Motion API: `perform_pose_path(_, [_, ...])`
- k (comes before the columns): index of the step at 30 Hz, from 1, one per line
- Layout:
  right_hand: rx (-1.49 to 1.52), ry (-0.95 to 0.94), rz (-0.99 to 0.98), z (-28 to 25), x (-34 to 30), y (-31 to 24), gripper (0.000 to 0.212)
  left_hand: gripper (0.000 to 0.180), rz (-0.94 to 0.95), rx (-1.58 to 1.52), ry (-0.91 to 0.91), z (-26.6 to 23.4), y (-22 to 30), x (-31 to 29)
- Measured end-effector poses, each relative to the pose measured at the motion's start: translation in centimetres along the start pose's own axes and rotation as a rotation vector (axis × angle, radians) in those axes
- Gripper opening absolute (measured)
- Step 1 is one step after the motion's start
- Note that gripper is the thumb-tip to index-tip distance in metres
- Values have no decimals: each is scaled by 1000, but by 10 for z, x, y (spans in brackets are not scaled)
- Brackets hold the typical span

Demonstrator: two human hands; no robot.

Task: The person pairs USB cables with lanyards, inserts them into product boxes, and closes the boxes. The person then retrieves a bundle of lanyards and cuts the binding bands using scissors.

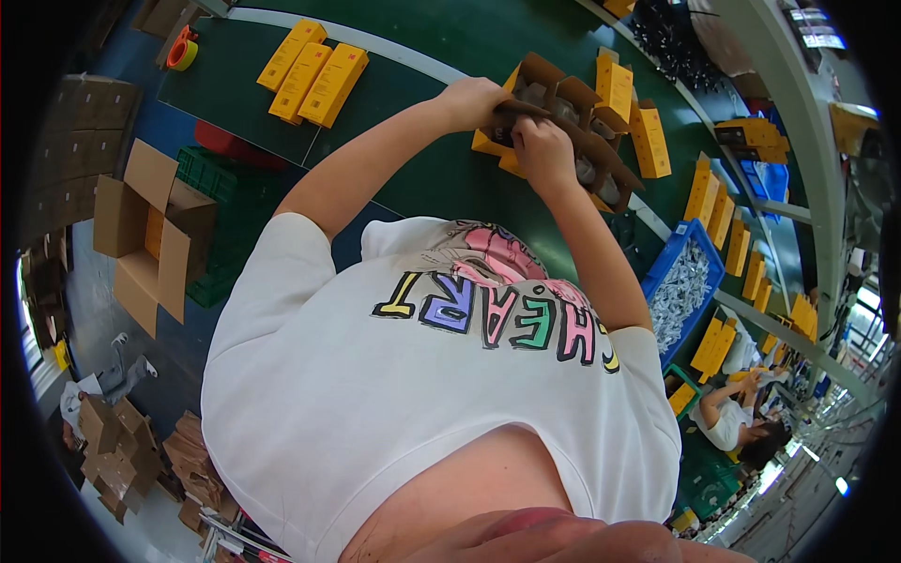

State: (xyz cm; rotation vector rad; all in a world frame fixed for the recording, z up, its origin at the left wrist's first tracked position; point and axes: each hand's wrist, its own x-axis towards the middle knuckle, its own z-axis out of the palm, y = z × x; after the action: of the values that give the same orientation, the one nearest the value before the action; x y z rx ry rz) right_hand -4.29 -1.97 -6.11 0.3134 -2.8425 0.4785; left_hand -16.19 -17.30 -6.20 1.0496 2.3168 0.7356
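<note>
My left hand (476,101) is closed on the edge of an open yellow carton (489,143), its fingertips partly hidden behind a brown flap. Beside it, my right hand (544,150) is curled in a pinch at the same carton's brown flap. Whether a smaller thing is also between those fingers I cannot make out. Just past my hands stand more open cartons (572,98) with brown insides, and pale wrapped items show in them. Two yellow boxes (615,89) lean close by on the far right of this group.
Three closed yellow boxes (314,73) lie on the green table (413,56), with orange tape (182,53) at its corner. A blue bin (678,291) of small silvery packets sits to my right. An open brown carton (155,235) stands at left. Another person (737,422) works farther right.
</note>
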Motion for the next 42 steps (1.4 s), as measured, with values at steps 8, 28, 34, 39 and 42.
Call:
perform_pose_path(8, [-121,-125,-196,0,5,-18,14,29,-82,-302,36,26,-25,8])
perform_pose_path(28, [288,117,30,36,-70,-31,40,33,-113,-523,590,74,-5,-83])
perform_pose_path(34, [492,171,102,44,-79,-25,40,31,300,-419,650,90,-33,-91])
perform_pose_path(39, [545,152,161,41,-78,-31,45,47,294,-91,557,76,-18,-103])
perform_pose_path(42, [547,167,154,43,-81,-31,50,59,354,78,555,77,-20,-101])
